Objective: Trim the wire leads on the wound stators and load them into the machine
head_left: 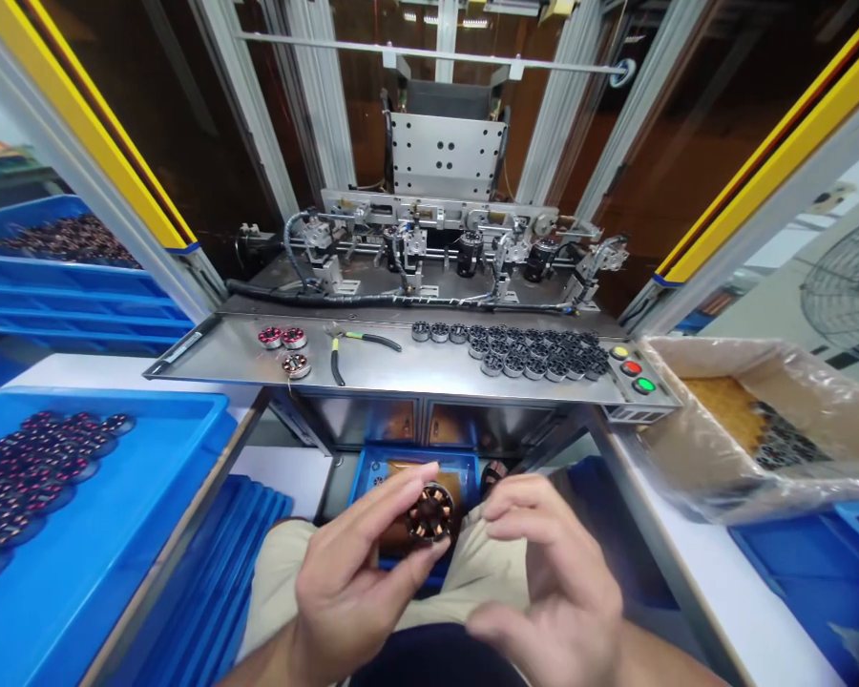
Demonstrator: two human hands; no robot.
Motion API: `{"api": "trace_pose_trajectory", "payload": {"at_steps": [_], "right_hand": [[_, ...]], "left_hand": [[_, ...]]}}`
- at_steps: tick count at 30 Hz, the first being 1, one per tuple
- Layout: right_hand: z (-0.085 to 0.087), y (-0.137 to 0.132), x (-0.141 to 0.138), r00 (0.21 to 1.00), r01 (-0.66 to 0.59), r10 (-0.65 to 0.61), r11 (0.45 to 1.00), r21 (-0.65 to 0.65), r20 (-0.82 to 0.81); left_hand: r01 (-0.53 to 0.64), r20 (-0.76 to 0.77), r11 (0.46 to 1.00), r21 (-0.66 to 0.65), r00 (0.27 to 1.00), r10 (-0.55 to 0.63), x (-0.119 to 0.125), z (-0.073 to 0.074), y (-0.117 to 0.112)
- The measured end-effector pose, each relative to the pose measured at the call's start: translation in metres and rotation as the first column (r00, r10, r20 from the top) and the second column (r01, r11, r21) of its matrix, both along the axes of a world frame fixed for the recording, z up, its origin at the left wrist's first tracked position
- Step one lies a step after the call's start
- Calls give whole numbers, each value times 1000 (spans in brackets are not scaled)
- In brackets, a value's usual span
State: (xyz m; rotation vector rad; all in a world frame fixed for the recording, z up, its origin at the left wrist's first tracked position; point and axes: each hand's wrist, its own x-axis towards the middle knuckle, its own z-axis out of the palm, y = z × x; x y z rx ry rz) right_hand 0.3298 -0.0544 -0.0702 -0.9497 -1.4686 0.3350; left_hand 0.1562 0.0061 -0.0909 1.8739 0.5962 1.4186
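My left hand (pixel 354 577) is closed in a pinch on a small round stator wound with copper wire (pixel 429 515), held up over my lap. My right hand (pixel 551 582) hovers just to its right, fingers curled and pinched near the stator; whether they hold a fine wire I cannot make out. On the steel shelf (pixel 215 358) ahead lie three wound stators (pixel 284 345), a pair of pliers (pixel 350 348) and several bare dark stators (pixel 530 351) in rows.
A winding machine (pixel 444 243) fills the enclosure behind the shelf. Yellow, red and green buttons (pixel 631 368) sit at the shelf's right end. A blue tray (pixel 115 534) of wound stators is at left, a plastic-lined box (pixel 751 429) at right, a small blue bin (pixel 376 472) below.
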Motion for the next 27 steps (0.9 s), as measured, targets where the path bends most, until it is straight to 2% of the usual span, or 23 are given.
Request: {"api": "trace_pose_trajectory", "payload": {"at_steps": [1, 3, 5, 7, 9, 11, 13, 16, 18, 20, 21, 24, 27], "right_hand": [[4, 1, 0, 998, -33, 35, 999, -28, 46], [11, 5, -2, 992, -66, 73, 995, -73, 106], [16, 7, -3, 985, -79, 88, 995, -65, 149], [19, 9, -2, 972, -111, 111, 994, -13, 206], [20, 9, 1, 947, -154, 134, 987, 46, 291], [22, 9, 4, 915, -188, 144, 979, 83, 377], [23, 10, 8, 892, -185, 133, 980, 79, 431], [24, 11, 10, 884, -149, 108, 987, 54, 455], [27, 11, 11, 877, -143, 103, 988, 52, 469], [32, 11, 13, 877, -153, 118, 988, 37, 466], [35, 11, 15, 882, -156, 129, 987, 23, 453], [44, 15, 20, 915, -159, 162, 987, -37, 368], [47, 22, 19, 935, -256, 300, 941, -223, 192]], "left_hand": [[-14, -42, 995, 99, 999, 19, -2, 0, 1], [-39, -103, 976, 213, 993, 62, -5, 2, 2], [-54, -133, 965, 256, 987, 91, -7, 4, 3], [-48, -132, 970, 238, 988, 81, -10, 4, 2], [-28, -99, 988, 150, 994, 43, -12, 4, 2], [8, -45, 1000, -1, 999, -8, -14, 6, 2], [81, 27, 976, -202, 997, -77, -15, 10, 2], [273, 187, 845, -460, 960, -209, -13, 19, 4], [381, 288, 753, -536, 921, -262, -12, 21, 6], [406, 313, 724, -558, 911, -269, -12, 22, 6], [391, 299, 737, -551, 917, -262, -12, 21, 6], [307, 226, 840, -447, 948, -226, -14, 19, 5], [256, 166, 909, -329, 963, -211, -15, 17, 5]]}}
